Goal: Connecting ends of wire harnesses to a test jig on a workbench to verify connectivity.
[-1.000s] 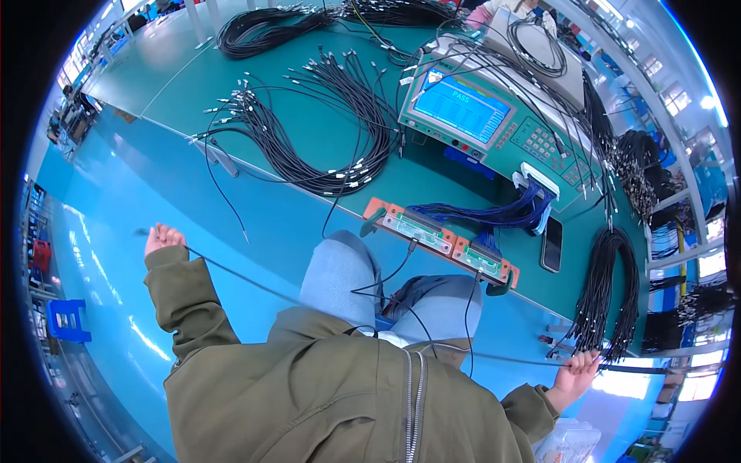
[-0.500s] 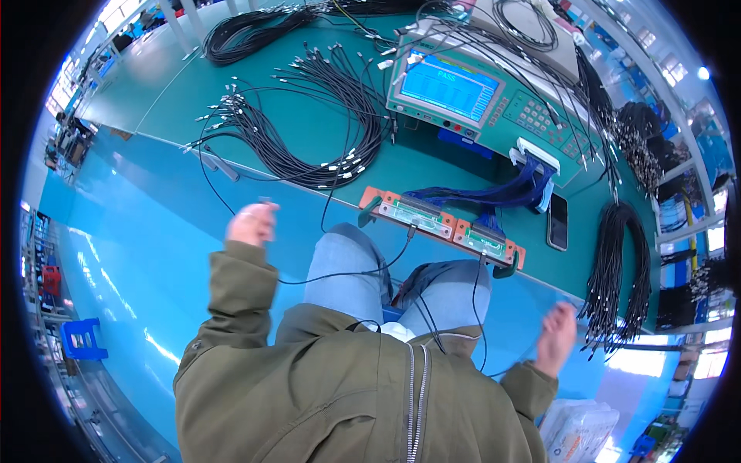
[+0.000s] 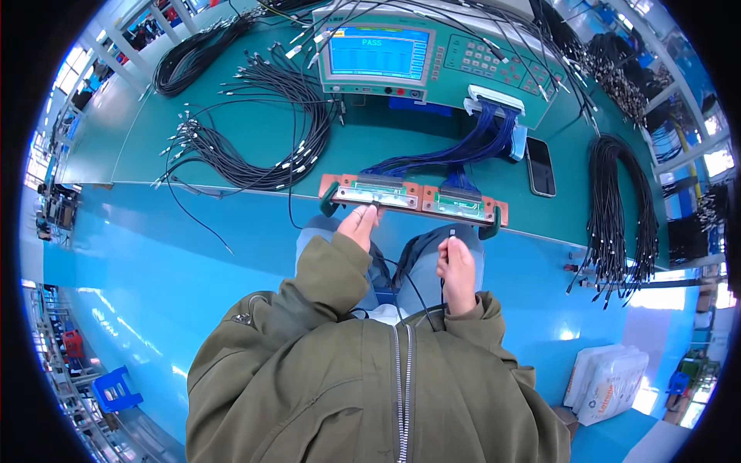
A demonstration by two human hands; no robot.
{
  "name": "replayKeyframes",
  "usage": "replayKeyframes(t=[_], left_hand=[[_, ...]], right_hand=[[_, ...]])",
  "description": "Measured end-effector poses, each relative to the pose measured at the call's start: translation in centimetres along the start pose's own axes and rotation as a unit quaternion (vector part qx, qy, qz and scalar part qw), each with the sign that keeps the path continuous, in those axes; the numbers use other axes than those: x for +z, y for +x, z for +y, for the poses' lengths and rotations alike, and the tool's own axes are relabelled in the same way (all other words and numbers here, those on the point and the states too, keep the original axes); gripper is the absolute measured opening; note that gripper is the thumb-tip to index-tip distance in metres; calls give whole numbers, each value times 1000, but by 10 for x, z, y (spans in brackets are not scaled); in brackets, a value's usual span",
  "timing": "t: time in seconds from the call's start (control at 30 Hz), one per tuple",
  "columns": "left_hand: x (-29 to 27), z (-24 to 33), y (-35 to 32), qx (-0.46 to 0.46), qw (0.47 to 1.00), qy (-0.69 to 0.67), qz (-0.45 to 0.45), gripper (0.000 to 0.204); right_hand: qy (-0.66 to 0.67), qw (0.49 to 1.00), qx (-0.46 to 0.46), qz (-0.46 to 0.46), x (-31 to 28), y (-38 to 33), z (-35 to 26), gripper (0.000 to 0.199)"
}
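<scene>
My left hand is closed on a black cable plug at the front of the left half of the test fixture. Whether the plug is fully seated I cannot tell. Below the fixture's right half, my right hand pinches a black cable, its small metal-tipped plug pointing up, apart from the fixture. The fixture has copper-coloured blocks, green circuit boards and dark green end handles. Blue ribbon-like wires run from it to a tester with a lit blue screen.
A looped bundle of black cables lies left on the green bench; another cable bundle hangs over the right edge. A phone lies beside the wires. A blue stool and white packages stand on the floor.
Both hands have come inward to the fixture from either side. The right-hand cable plug is now out of the fixture, in my right hand. The view has shifted.
</scene>
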State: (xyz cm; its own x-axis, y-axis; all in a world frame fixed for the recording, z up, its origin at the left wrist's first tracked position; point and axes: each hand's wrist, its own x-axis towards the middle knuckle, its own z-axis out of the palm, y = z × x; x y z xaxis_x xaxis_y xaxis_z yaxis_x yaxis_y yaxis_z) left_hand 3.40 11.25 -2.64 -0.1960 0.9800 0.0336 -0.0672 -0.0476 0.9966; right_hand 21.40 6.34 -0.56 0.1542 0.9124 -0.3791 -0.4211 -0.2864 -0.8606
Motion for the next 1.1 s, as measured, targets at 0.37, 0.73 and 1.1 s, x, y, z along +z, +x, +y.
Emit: replayKeyframes(t=[0.37, 0.73, 1.1], left_hand=[[6, -4, -39, -222, 952, -206, -39, 26], [-6, 8, -11, -245, 950, -192, -22, 27], [-7, -9, -8, -236, 949, -208, -34, 27]], right_hand=[[-48, 998, 22, -37, -11, 21, -17, 23], [0, 1000, -8, 26, 1, 20, -11, 22], [62, 998, 26, 8, 1, 30, -21, 23]])
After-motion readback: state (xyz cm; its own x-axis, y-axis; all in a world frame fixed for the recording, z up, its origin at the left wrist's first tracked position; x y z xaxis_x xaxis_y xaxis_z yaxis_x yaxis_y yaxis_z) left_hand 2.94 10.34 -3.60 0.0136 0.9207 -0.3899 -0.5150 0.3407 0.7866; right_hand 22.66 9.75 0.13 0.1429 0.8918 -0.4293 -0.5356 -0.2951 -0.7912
